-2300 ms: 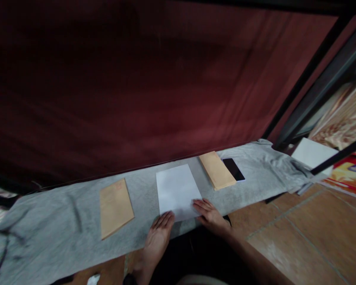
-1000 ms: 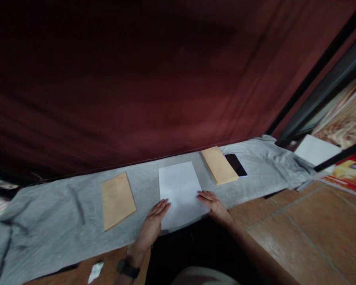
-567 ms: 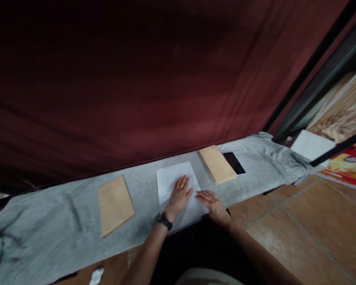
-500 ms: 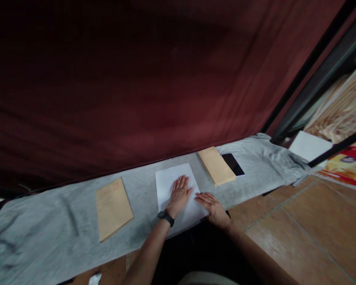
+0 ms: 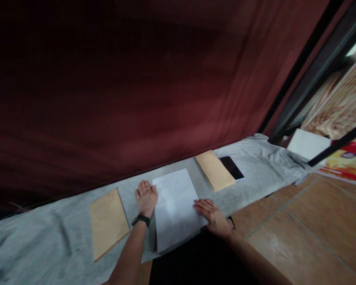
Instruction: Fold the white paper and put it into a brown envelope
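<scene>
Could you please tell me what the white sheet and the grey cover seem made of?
White sheet: apparently paper, smooth-looking, judging by its thin, straight edges. Grey cover: probably soft, matte cloth, given its wrinkles; exact fibre unclear.

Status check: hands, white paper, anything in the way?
Left hand open, by left edge of white paper. Right hand on its right edge. Paper on grey cloth, brown envelopes apart either side.

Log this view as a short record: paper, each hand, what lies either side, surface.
Paper: white; single sheet or stack unclear
Left hand: open, at the paper's left edge; dark band on wrist
Right hand: fingers at the paper's right edge
Left side: brown envelope
Right side: brown stack, dark-screened phone close beside it
Surface: grey cloth
</scene>
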Demonstrator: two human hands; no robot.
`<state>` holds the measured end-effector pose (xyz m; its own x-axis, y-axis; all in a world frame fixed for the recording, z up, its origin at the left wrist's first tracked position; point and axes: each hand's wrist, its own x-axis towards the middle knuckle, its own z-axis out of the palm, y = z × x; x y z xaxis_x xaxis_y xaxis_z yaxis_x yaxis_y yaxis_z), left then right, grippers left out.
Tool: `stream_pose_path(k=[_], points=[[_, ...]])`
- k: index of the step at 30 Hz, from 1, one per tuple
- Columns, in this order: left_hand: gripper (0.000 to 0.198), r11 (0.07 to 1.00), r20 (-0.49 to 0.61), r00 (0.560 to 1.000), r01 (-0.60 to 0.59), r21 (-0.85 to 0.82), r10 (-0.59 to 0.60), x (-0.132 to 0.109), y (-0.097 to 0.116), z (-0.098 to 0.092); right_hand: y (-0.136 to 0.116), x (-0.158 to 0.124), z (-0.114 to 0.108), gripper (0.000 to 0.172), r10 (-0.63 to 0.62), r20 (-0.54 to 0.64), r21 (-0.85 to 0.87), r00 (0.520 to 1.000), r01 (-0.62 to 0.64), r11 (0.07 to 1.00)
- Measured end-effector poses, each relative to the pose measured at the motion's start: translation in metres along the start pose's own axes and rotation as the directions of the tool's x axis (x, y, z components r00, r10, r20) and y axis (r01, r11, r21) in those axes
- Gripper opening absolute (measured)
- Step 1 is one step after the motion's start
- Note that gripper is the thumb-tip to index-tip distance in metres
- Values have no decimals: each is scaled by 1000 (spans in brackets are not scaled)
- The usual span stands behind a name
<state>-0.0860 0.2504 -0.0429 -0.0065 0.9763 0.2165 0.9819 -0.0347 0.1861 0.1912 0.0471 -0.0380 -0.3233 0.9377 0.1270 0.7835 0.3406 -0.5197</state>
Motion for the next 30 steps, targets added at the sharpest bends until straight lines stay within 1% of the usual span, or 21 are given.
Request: stream_pose_path(k=[1, 2, 3, 4, 6, 7, 8, 9, 12, 14, 16, 17, 18, 19, 20, 22, 23, 24, 25, 27, 30], points=[[63, 1000, -37, 999, 20, -11, -20, -4, -2, 0, 0, 0, 0, 78, 2, 0, 6, 1000, -2, 1000], [63, 1000, -61, 998, 0, -28, -2, -10, -3, 1, 0, 0, 1, 78, 5, 0, 11, 1000, -5, 1000], [63, 997, -63, 996, -63, -50, 60, -16, -1, 1, 1, 0, 1, 78, 7, 2, 14, 1000, -7, 1000], [62, 984, -45, 987, -159, -74, 156, -23, 1, 1, 1, 0, 1, 78, 9, 3, 17, 1000, -9, 1000], [58, 928, 18, 933, -355, -113, 360, -34, 9, 1, 1, 1, 2, 79, 10, 7, 18, 1000, -10, 1000], [57, 906, 45, 910, -406, -116, 413, -37, 12, 0, 1, 1, 2, 79, 9, 9, 17, 1000, -9, 1000], [57, 905, 63, 905, -413, -105, 420, -39, 15, 0, 1, 1, 1, 78, 8, 10, 17, 1000, -8, 1000], [58, 921, 69, 919, -382, -82, 387, -37, 16, -1, 0, 1, 1, 78, 8, 11, 16, 1000, -9, 1000], [60, 977, 67, 974, -215, -18, 215, -25, 13, -5, -1, 2, 0, 77, 18, 9, 14, 1000, -19, 1000], [59, 988, 82, 984, -156, -7, 156, -19, 8, -10, -2, 2, -1, 76, 23, 12, 14, 1000, -23, 1000], [58, 987, 85, 983, -159, -36, 162, -26, 6, -16, -2, 2, -1, 76, 28, 19, 14, 999, -28, 1000], [57, 980, 85, 977, -189, -70, 194, -36, 7, -19, -2, 2, -1, 76, 33, 23, 12, 999, -33, 999], [57, 962, 73, 964, -245, -121, 255, -50, 9, -24, -2, 3, 0, 77, 38, 26, 11, 999, -38, 999], [56, 921, 71, 931, -340, -189, 358, -67, 12, -29, -2, 3, 0, 77, 43, 26, 9, 999, -43, 999], [56, 857, 87, 871, -451, -251, 484, -87, 15, -35, -2, 3, 1, 78, 46, 23, 7, 999, -46, 999], [59, 723, 122, 727, -623, -298, 676, -127, 21, -46, -2, 3, 2, 79, 44, 18, 3, 999, -44, 999], [64, 671, 150, 660, -683, -288, 736, -144, 22, -51, -2, 3, 3, 80, 40, 18, 0, 999, -40, 999], [69, 644, 161, 625, -719, -262, 764, -158, 22, -55, -2, 3, 4, 81, 37, 20, -4, 999, -37, 999], [70, 627, 164, 605, -746, -224, 779, -169, 21, -57, -2, 3, 4, 81, 36, 24, -8, 999, -36, 999], [66, 623, 128, 610, -772, -123, 782, -179, 16, -56, -1, 3, 5, 82, 42, 33, -18, 999, -42, 999], [69, 621, 39, 622, -783, 35, 782, -174, 6, -49, 0, 4, 5, 80, 47, 32, -21, 998, -47, 999]])
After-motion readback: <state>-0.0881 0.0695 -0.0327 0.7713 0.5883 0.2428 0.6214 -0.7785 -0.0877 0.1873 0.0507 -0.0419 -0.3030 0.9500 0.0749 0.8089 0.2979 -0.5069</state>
